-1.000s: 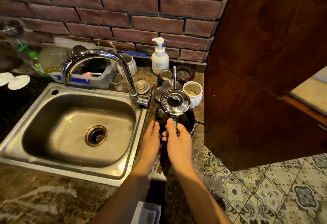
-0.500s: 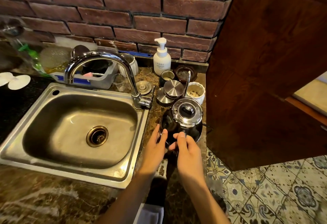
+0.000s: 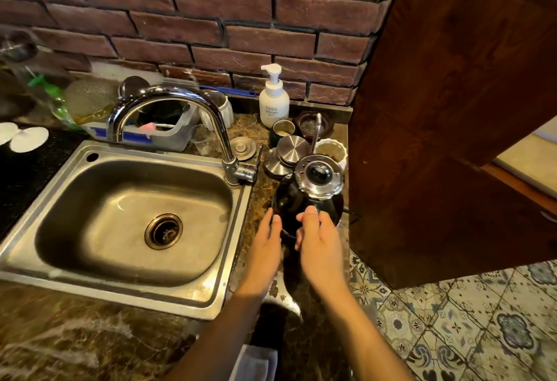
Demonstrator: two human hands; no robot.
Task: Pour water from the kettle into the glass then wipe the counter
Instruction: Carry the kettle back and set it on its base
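A dark kettle [image 3: 301, 200] with a chrome lid and a thin gooseneck spout stands on the brown marble counter [image 3: 90, 335], right of the sink. My right hand [image 3: 321, 242] is curled around the handle on the kettle's near side, thumb on top. Beside it, my left hand [image 3: 265, 248] lies flat with its fingers apart, fingertips against the kettle's left side. A clear glass [image 3: 204, 143] stands behind the faucet, apart from both hands. A white cloth [image 3: 256, 362] lies at the counter's near edge, between my forearms.
The steel sink [image 3: 75, 278] and its curved faucet [image 3: 180, 100] fill the left. Behind the kettle crowd steel lids [image 3: 291, 147], a white ribbed cup [image 3: 331, 150], a small cup [image 3: 283, 129] and a soap pump bottle [image 3: 273, 100]. A wooden panel [image 3: 452, 139] rises close on the right.
The kettle has shifted to the right along the counter, with my right hand on its handle. My left hand followed at its side.
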